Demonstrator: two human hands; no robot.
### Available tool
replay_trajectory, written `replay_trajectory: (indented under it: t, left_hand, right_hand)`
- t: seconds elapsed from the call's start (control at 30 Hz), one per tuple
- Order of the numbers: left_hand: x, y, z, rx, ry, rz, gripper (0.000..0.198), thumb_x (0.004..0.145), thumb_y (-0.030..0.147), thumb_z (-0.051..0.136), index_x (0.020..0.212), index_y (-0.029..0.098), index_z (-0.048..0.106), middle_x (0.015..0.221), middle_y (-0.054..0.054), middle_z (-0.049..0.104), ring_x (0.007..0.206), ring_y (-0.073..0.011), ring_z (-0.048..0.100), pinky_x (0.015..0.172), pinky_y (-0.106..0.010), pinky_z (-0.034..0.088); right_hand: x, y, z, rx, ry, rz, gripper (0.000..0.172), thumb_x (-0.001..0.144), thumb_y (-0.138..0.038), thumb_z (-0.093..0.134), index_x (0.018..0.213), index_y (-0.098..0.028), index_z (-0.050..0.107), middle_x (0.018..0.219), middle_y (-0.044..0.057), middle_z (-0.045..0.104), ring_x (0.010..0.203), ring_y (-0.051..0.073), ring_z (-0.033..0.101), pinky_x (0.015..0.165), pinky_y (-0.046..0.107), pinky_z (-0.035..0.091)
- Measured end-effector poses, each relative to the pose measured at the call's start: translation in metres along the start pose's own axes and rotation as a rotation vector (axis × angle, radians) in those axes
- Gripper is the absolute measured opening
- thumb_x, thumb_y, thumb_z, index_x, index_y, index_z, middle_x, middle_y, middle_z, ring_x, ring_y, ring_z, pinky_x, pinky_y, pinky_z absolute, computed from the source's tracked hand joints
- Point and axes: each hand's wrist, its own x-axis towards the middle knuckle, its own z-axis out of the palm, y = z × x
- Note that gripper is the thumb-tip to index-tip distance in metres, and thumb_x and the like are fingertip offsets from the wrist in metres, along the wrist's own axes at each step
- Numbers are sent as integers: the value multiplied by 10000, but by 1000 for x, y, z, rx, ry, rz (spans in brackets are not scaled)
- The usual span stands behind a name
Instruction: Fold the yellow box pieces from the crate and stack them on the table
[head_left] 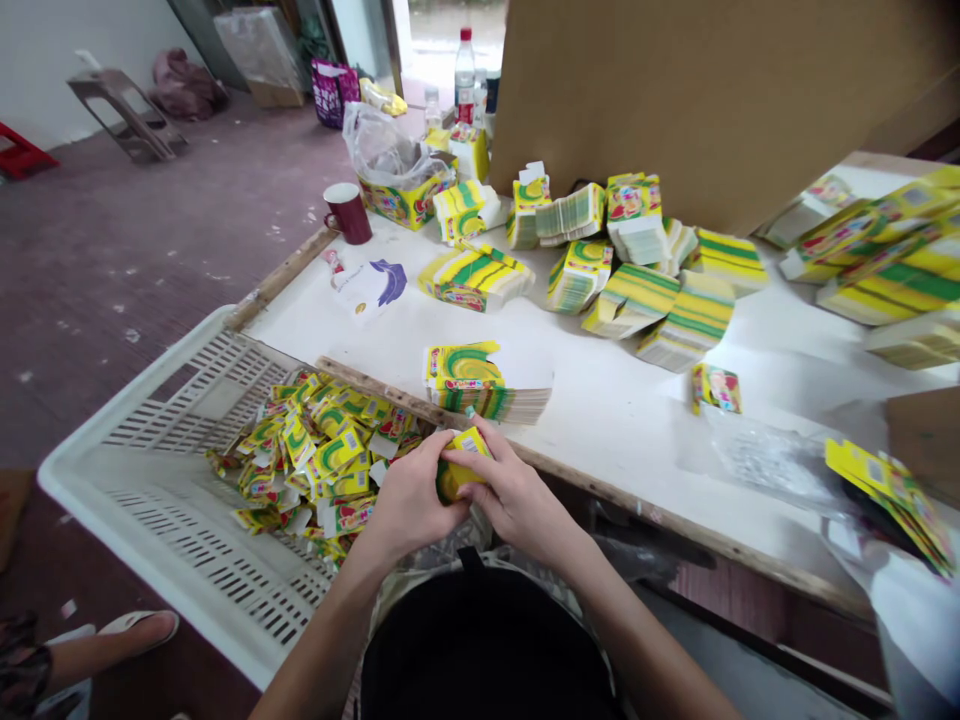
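Just off the table's front edge, a small yellow carton [459, 470] is held between my two hands. My left hand [417, 490] grips its left side, and the fingers of my right hand [517, 490] close over its right side and top. Parts of the carton are hidden by the fingers. Right beyond my hands, a stack of flat yellow and green cartons [469, 375] lies on the white table [600, 430]. To my left, a heap of small yellow cartons [322, 460] fills part of a white plastic basket [157, 470].
Bundles of flat cartons [637, 295] run along the back of the table, below a large cardboard sheet [675, 110]. A maroon mug [349, 213] stands at the far left corner. At right lie a clear plastic bag [772, 460] and a single carton [716, 388]. Another person's foot [146, 630] shows lower left.
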Motion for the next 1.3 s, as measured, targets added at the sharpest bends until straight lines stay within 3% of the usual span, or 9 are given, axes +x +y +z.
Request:
replay_trajectory:
  t: [0.13,0.33,0.57,0.7,0.93,1.3]
  left_hand:
    - [-1,3,0,14,1,-18,576,669,212,628,1209,209,426,1079,-61,656,925,-258,657,762,-338,503]
    - [-2,11,0,-50,19,6,527,692,222,627,1176,244,419,965,-14,650,823,-218,654,684,-288,480]
    - [-4,12,2,-98,-24,-30,496,695,261,645,1133,243,413,935,-7,641,780,-220,648,634,-281,456]
    - [-5,12,2,-157,-41,-10,492,692,242,643,1132,253,424,1006,-11,625,846,-215,648,690,-287,469]
    - [-5,14,1,-169,-71,-5,459,674,205,640,1086,259,445,934,14,619,809,-206,633,666,-285,461]
    - [-3,12,-2,-88,-16,17,509,662,178,632,1130,253,445,971,-4,642,844,-219,644,699,-293,474]
  right_hand:
    - [1,-1,1,36,48,38,434,905,-156,468,1338,-144,457,1482,226,329,1404,270,295,1084,475,362]
    - [1,1,-1,48,158,-8,409,913,-232,507,1318,-195,459,1411,169,454,1365,242,366,1095,452,351]
    - [0,-2,-5,56,131,-28,418,918,-355,530,1310,-216,492,1372,152,500,1339,251,399,1067,423,380]
    - [0,-4,-7,67,156,-31,421,906,-455,517,1247,-211,548,1342,168,520,1302,278,448,1027,437,414]
    - [0,-7,-7,63,176,-64,216,898,-358,557,1021,-194,627,1274,163,565,1267,271,489,967,394,460]
    - [-1,-9,-5,18,155,-60,184,889,-229,556,1071,-218,585,1353,151,492,1332,252,412,1015,411,434]
